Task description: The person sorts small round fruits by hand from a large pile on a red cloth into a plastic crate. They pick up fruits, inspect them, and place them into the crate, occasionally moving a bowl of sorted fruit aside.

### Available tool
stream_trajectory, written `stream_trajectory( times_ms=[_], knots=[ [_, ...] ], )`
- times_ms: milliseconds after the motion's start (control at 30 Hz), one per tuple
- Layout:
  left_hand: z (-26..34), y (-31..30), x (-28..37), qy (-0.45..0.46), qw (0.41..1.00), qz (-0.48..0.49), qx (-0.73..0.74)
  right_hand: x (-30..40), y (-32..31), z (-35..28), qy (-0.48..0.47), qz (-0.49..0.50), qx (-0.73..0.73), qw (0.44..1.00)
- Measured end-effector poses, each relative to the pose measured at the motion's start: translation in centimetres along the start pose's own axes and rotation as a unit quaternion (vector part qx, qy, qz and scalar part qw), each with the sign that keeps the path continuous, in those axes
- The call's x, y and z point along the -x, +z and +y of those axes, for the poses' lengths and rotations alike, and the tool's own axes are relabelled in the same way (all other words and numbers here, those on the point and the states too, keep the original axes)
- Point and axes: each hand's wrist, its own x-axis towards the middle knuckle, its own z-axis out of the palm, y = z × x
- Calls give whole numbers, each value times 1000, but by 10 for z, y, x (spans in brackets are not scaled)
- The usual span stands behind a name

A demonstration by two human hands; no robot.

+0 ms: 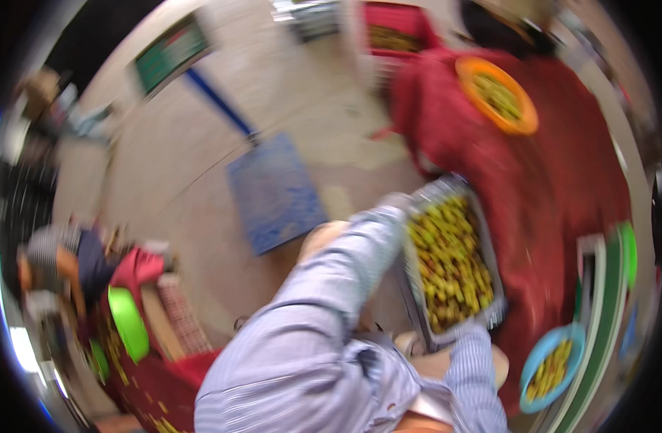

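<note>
A grey plastic crate (496, 260), lined with clear film, is full of small oblong yellow-green and brown fruits (450, 262). My left hand (398, 201), blurred, grips its far end at the corner. At the near end, my right hand (473, 326) is at the rim, mostly hidden by its striped cuff. The crate is beside a table covered in red cloth (531, 216). On that cloth rest an orange bowl (531, 116) and a light blue bowl (526, 368), both holding similar fruits. A blue platform scale (277, 189) stands on the floor, left of the crate.
Beyond the scale's plate are its blue post (220, 100) and a green panel (171, 54). A red-lined crate (401, 13) stands at the top. At left, a person (65, 260) bends beside another red-covered surface with a bright green bowl (128, 325). A green-and-white edge (596, 325) runs at right.
</note>
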Motion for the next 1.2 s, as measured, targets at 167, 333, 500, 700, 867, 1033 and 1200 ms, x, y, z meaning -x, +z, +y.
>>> stream_trajectory(
  times_ms=[167, 333, 500, 700, 867, 1033, 1200],
  knots=[
    [42, 31, 0, 88, 955, 187, -214, -48, 44, -42, -37, -71, 118, 990],
    [63, 23, 20, 93, 952, 269, -112, -82, 79, -96, -79, -116, 222, 965],
    [71, -9, 35, 103, 940, 319, -71, -82, 120, -110, -102, -131, 272, 948],
    [48, -35, 108, 93, 907, 409, -25, -81, 172, -133, -148, -191, 323, 915],
    [25, -78, 158, 84, 873, 480, 12, -70, 228, -155, -189, -224, 349, 890],
    [-8, -127, 208, 71, 835, 544, 49, -75, 267, -188, -214, -253, 336, 882],
    [-98, -201, 294, -60, 722, 680, 114, -44, 397, -209, -253, -333, 319, 851]
  ],
)
